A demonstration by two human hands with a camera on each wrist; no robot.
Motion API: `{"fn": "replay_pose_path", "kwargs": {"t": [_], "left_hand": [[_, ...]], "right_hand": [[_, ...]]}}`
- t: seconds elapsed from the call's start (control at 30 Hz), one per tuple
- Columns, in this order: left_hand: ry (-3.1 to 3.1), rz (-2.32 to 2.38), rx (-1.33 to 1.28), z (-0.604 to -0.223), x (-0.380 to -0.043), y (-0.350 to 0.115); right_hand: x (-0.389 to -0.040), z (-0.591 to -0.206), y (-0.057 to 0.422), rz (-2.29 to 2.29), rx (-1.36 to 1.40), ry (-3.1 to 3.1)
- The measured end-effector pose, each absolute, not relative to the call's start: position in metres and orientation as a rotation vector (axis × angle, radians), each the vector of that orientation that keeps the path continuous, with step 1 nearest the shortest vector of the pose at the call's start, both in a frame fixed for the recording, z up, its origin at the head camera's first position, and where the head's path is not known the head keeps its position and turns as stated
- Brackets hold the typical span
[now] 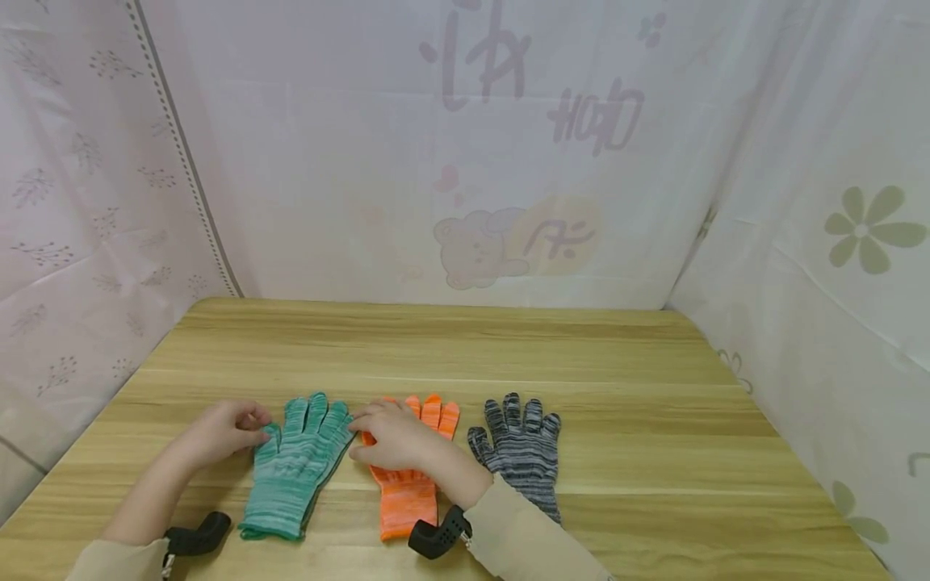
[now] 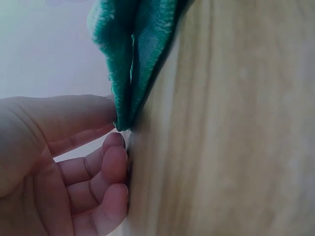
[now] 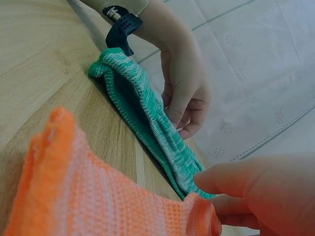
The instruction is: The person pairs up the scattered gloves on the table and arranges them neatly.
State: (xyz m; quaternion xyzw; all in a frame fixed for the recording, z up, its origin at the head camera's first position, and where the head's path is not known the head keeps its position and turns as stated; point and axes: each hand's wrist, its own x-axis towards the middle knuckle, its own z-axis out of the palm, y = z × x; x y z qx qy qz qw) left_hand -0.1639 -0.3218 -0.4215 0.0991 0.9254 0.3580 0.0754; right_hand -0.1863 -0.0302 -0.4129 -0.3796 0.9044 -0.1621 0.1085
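A green-and-white knit glove point(image 1: 294, 464) lies palm-down or palm-up, I cannot tell which, with its fingers pointing away and its cuff near me. My left hand point(image 1: 231, 428) pinches its thumb at the left edge; in the left wrist view the thumb meets the green fabric point(image 2: 147, 44) and the other fingers curl beside it. On the opposite edge, my right hand point(image 1: 392, 436) pinches the green glove near its little finger. That hand reaches over an orange glove point(image 1: 408, 508), hiding part of it. The right wrist view shows the green glove's side point(image 3: 142, 108) as layered fabric.
To the right lies a black-and-grey striped glove point(image 1: 526, 452), its cuff partly behind my right sleeve point(image 1: 530, 532). The wooden table point(image 1: 639, 387) extends back to a printed white curtain point(image 1: 327, 186). Black wrist devices point(image 1: 198, 534) sit by both forearms.
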Motion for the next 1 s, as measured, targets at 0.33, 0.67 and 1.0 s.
{"fn": "replay_pose_path", "kwargs": {"t": [0.33,0.67,1.0], "left_hand": [[2.763,1.047,0.296,-0.419,-0.166,-0.326],[2.697,1.076,0.278,-0.413,-0.169,-0.326],[2.830,1.011,0.246,-0.399,-0.179,-0.309]], "right_hand": [[-0.185,-0.411,-0.030,-0.479,-1.106,2.660],[-0.184,-0.410,-0.029,-0.486,-1.108,2.658],[-0.184,-0.412,-0.031,-0.434,-1.107,2.672]]}}
